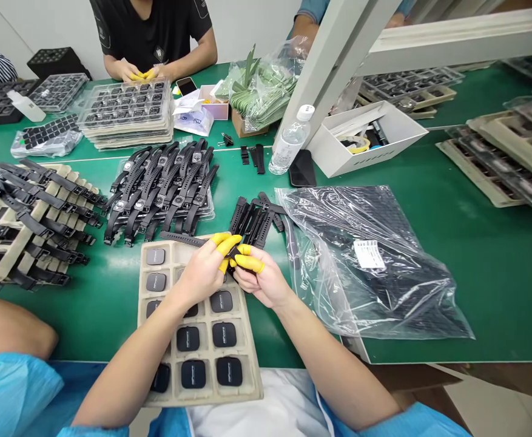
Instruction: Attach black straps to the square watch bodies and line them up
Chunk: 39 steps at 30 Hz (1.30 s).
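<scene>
My left hand [205, 265], with yellow finger cots on its fingertips, pinches a black watch strap [181, 238] whose free end sticks out to the left. My right hand [262, 277], also in yellow finger cots, closes on the same dark piece from the other side. The fingertips hide most of what lies between them. Beneath the hands is a beige tray [255, 370] holding square dark watch faces [224, 334] in its pockets. Just beyond the hands lies a pile of loose black straps [253, 220].
Strapped watches [165, 188] cover a clear tray ahead, and more lie on stacked trays [47, 227] at left. A plastic bag of black straps [370, 261] lies at right. Behind stand a water bottle [290, 142], a white box [361, 152] and a post [323, 67]. A co-worker [156, 36] sits opposite.
</scene>
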Tool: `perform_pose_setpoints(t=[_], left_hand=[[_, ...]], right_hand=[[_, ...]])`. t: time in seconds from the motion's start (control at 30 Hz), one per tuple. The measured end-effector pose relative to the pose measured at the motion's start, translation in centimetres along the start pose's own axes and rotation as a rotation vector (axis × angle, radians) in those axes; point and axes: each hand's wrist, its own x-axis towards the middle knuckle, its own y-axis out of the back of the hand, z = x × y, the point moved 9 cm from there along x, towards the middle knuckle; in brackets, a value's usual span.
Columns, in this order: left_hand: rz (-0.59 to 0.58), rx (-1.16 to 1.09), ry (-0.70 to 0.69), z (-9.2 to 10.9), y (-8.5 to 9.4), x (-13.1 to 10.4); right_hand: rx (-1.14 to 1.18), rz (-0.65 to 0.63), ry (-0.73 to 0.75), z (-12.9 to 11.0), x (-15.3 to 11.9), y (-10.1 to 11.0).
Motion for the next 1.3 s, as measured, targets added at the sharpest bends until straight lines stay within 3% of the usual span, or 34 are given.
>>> perform_pose_setpoints(t=[0.23, 0.5, 0.93, 1.13, 1.3], left_hand=[[-0.087, -0.146, -0.054, 0.9, 0.9, 0.1], [-0.082, -0.01, -0.088, 1.2, 0.6, 0.4], [-0.104, 0.32, -0.101, 1.1, 0.2, 0.1], [-0.09, 0.097, -0.082, 1.0, 1.0, 0.3], [-0.044, -0.097, -0.017, 0.9, 2.0, 0.2]], right_hand=[[0.002, 0.026, 0.011, -0.4, 0.1, 0.3], [0.11, -0.029, -0.043, -0.2, 0.4, 0.1], [-0.09, 0.055, -0.105, 0.0, 0.3, 0.6], [-0.112, 0.011, -0.066, -0.2, 0.3, 0.4], [-0.253, 0.008, 0.18, -1.9, 0.3, 0.5]])
